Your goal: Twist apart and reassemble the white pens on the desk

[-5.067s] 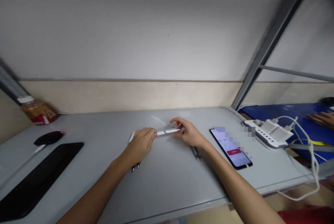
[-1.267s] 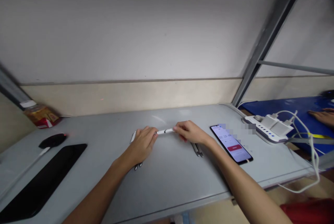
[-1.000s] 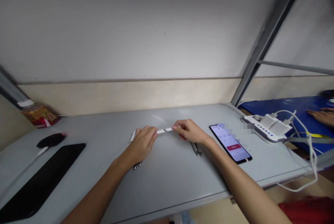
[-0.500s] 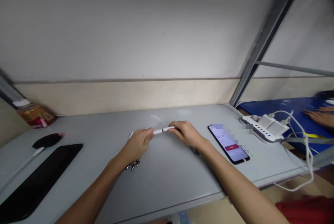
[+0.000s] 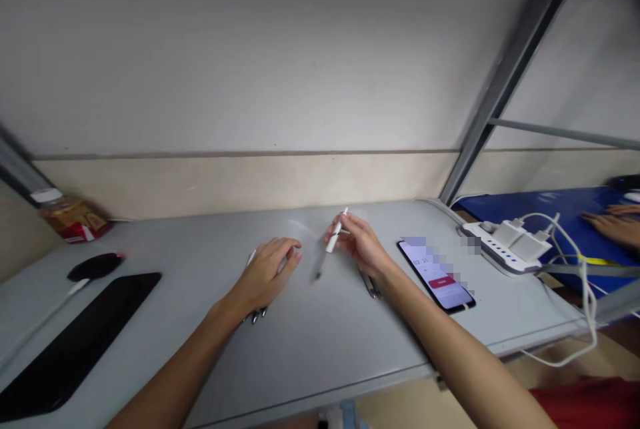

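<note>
Near the middle of the table (image 5: 310, 349), the right hand (image 5: 360, 239) has thumb and fingers clamped on a white pen barrel (image 5: 336, 232), tilted with its upper end toward one o'clock. From the barrel's lower end a thin, dark-tipped refill (image 5: 319, 274) points toward seven o'clock, too blurred to tell whether they join. Toward half past eight from it, the left hand (image 5: 265, 272) has thumb and fingertips apart, pointing to two o'clock; whether its palm touches anything cannot be told. Silver-tipped pens (image 5: 255, 315) lie partly covered beneath that hand, tips toward six o'clock, and more pens (image 5: 371, 287) show beside the right wrist, at five o'clock from the right hand. At four o'clock from that hand lies a lit smartphone (image 5: 437, 279), with a white power strip (image 5: 500, 254) beyond it at two o'clock. At ten o'clock from the left hand, a bottle (image 5: 75, 219) leans near the wall.
</note>
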Demonstrator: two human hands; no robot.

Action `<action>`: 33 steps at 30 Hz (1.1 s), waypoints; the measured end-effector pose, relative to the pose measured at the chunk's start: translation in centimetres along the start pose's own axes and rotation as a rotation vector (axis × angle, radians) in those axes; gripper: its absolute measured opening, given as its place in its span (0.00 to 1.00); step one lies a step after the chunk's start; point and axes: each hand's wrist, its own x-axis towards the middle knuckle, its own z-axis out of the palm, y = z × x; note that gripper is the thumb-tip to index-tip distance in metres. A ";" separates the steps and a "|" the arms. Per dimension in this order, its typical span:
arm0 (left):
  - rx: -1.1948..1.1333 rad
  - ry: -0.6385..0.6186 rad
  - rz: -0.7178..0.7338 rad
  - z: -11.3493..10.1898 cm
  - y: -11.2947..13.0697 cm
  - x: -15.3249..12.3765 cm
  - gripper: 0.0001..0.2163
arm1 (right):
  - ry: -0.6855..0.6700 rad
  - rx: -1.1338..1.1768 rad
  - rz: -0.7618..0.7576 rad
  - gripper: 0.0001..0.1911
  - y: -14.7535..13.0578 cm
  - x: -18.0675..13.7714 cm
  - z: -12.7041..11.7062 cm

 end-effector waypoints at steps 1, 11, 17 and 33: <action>0.034 0.016 -0.018 0.0 -0.2 0.0 0.13 | 0.023 0.076 0.033 0.19 0.0 0.1 -0.2; 0.333 -0.037 -0.152 -0.4 -1.6 -0.1 0.08 | -0.017 0.381 0.053 0.16 -0.6 0.2 -1.8; 0.391 -0.050 -0.182 -0.3 -1.9 -0.1 0.07 | -0.005 0.361 0.041 0.16 -0.5 0.2 -1.9; 0.504 -0.035 -0.234 0.0 -1.7 -0.3 0.09 | 0.020 0.329 0.048 0.15 -0.5 0.3 -1.8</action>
